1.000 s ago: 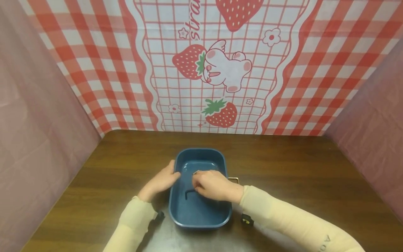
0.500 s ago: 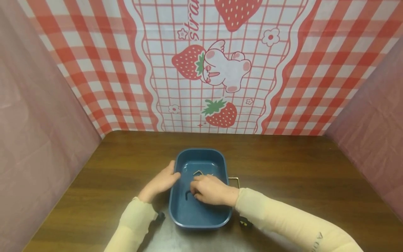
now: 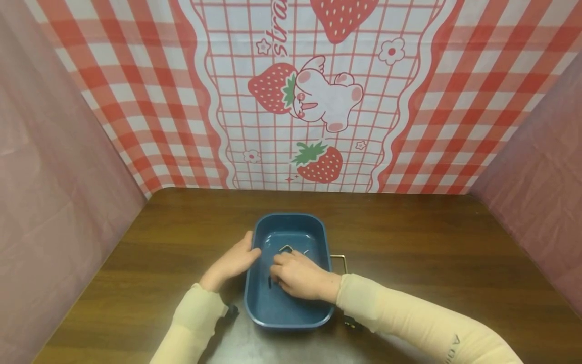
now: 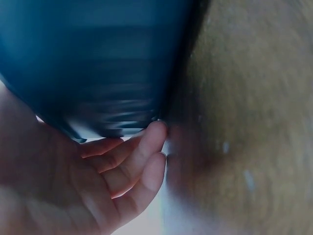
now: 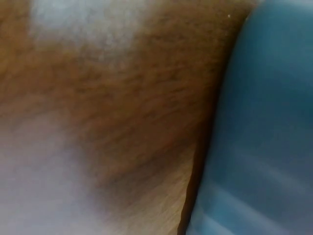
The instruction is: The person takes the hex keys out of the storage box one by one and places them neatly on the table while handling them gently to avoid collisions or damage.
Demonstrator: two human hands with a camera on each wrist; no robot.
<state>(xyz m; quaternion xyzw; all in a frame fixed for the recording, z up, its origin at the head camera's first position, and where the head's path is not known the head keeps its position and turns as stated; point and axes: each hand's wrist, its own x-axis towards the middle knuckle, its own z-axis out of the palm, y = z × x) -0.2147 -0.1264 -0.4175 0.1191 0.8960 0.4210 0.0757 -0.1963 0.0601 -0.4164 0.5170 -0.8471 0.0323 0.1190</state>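
A deep blue rectangular dish [image 3: 291,313] with rounded corners stands on the table in the head view. My left hand [image 3: 232,260] grips its left side, thumb over the rim and fingers along the outer wall. The left wrist view shows those fingers [image 4: 142,161] low against the wall. Inside the dish, my right hand [image 3: 297,275] reaches down with bent fingers over a black hex key [image 3: 270,282]. Only the key's short end shows; I cannot tell whether the fingers pinch it. Just beyond the hand lies a bent gold-coloured wire piece [image 3: 286,247], partly covered.
A squared gold-coloured bar [image 3: 338,257] juts out along the dish's right side, near the right wrist. The brown wooden table [image 3: 409,242] meets a red-and-white strawberry cloth [image 3: 318,116] at the back. Pink curtains [image 3: 59,202] hang at both sides.
My right hand has shifted left and slightly toward the near side, over the hex key. More of the gold wire piece behind it is uncovered. The left hand and dish have stayed put.
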